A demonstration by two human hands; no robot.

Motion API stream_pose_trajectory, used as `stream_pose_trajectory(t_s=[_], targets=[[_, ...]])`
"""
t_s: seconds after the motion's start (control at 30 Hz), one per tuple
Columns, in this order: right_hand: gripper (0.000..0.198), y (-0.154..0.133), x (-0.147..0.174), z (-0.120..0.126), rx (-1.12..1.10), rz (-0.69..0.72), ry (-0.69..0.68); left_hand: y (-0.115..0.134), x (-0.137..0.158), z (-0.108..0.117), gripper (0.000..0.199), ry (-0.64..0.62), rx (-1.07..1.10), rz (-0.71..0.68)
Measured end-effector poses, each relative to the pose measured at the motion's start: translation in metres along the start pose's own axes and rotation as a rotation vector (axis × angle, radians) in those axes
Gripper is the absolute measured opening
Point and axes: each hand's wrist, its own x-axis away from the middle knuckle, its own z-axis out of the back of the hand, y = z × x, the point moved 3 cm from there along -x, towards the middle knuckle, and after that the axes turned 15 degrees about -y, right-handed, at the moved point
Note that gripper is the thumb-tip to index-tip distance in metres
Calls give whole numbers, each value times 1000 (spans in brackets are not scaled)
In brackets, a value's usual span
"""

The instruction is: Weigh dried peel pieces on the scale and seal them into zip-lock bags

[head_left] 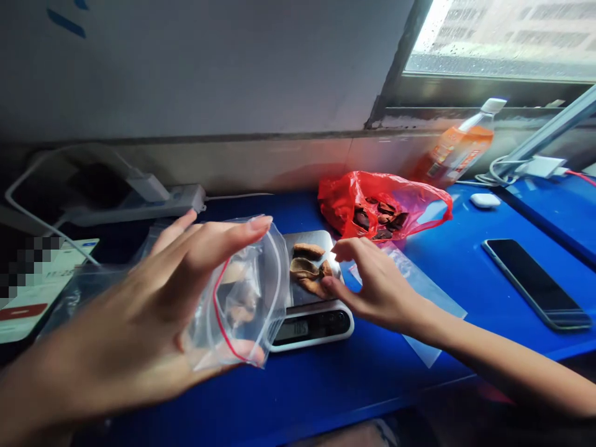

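The blue tabletop (pixel 354 379) carries everything here. The left hand (pixel 153 310) fills the near left of the view, fingers long and only slightly curled, holding a small clear plastic zip bag with a red seal line (pixel 242 298) between the thumb below and the fingertips above; a few pale brown dried pieces show through the film inside it. A crumpled red plastic bag (pixel 344 202) lies open at the back of the tabletop, with dark dried slices heaped in its mouth. Between the two bags sits a small white kitchen scale with a steel platform (pixel 311 326), its display facing the person, and on the platform lie several tan dried peel pieces (pixel 305 267). The right hand (pixel 372 282) reaches over the scale's right edge, loosely half open, its fingertips touching the rightmost pieces; whether it grips one cannot be told. A flat clear plastic sleeve (pixel 421 282) lies under that wrist. A black smartphone (pixel 535 282) rests well to the right.
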Motion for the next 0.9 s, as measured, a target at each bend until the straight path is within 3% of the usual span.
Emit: stream_pose_trajectory(t_s=[0.07,0.13,0.27,0.53,0.63,0.73,0.9], targets=[[15,5,-2,-11,-52,-90,-89,5,1,-9,92,-78,-40,-94],[15,7,-5,-17,-134,-147,-129,7,1,-13,91,-62,-27,-98],[23,15,-8,-19,-269,-210,-82,7,1,-14,89,-35,23,-72],[17,16,1,1,-896,-145,-27,3,-1,-21,89,-64,-36,-50],[12,-1,1,11,-1027,-94,-112,6,-4,-27,95,-101,-48,-41],[8,-23,-6,20,-967,-18,-177,10,-5,-32,101,-123,-10,-32],[7,-58,-19,37,-500,295,-120,10,-1,-37,93,-85,8,-28]])
